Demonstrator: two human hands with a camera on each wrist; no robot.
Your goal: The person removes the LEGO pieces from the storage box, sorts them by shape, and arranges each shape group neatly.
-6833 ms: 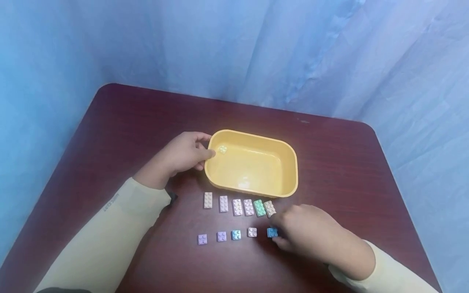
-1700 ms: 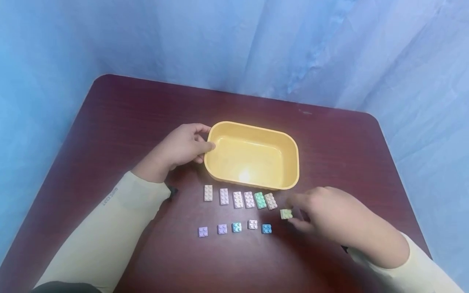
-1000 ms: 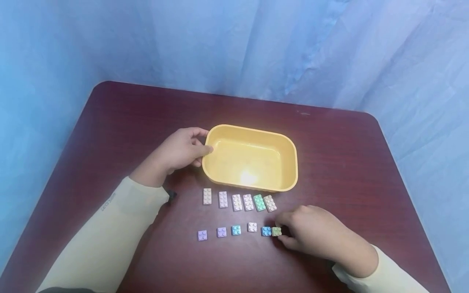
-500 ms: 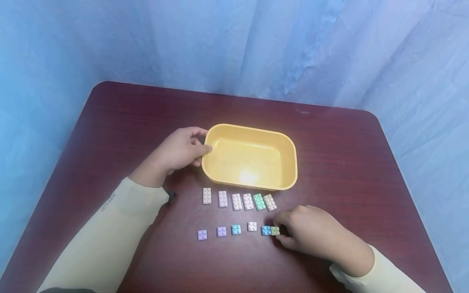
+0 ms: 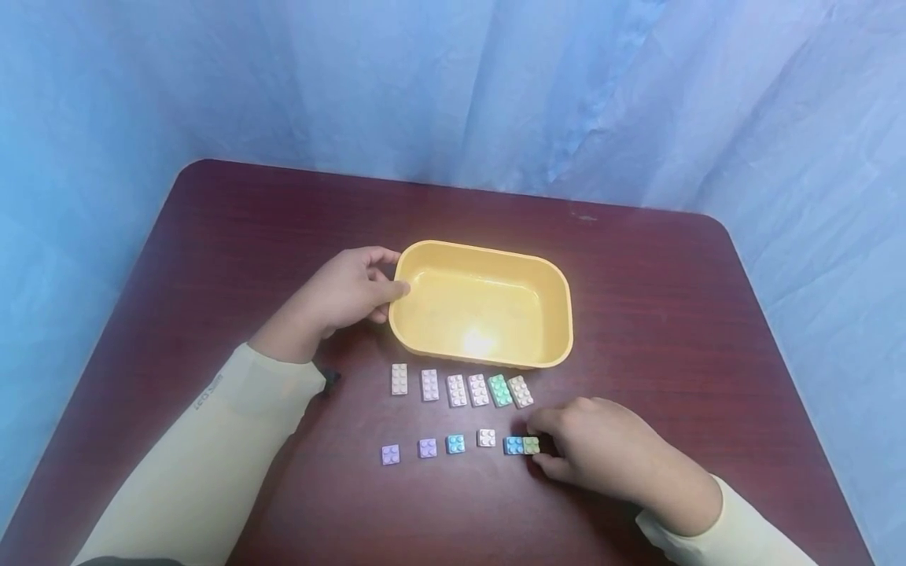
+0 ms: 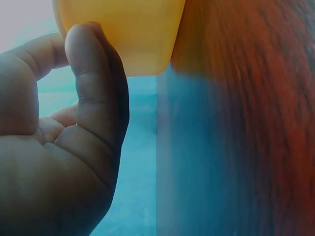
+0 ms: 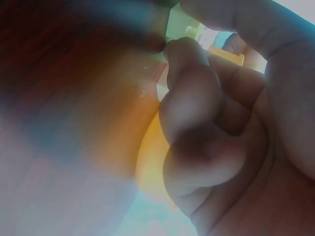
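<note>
Fingers (image 5: 543, 425) of the right hand (image 5: 609, 460) are curling round a small green brick (image 5: 532, 445) and pinching it. That brick is sitting on the table (image 5: 672, 314), touching a blue brick (image 5: 513, 445) at the right end of the front row, near the table's front edge. Six longer bricks (image 5: 458, 388) are lying in a row behind. The left hand (image 5: 333, 299) is gripping the yellow tub (image 5: 562, 314) by its left rim, in the middle of the table.
</note>
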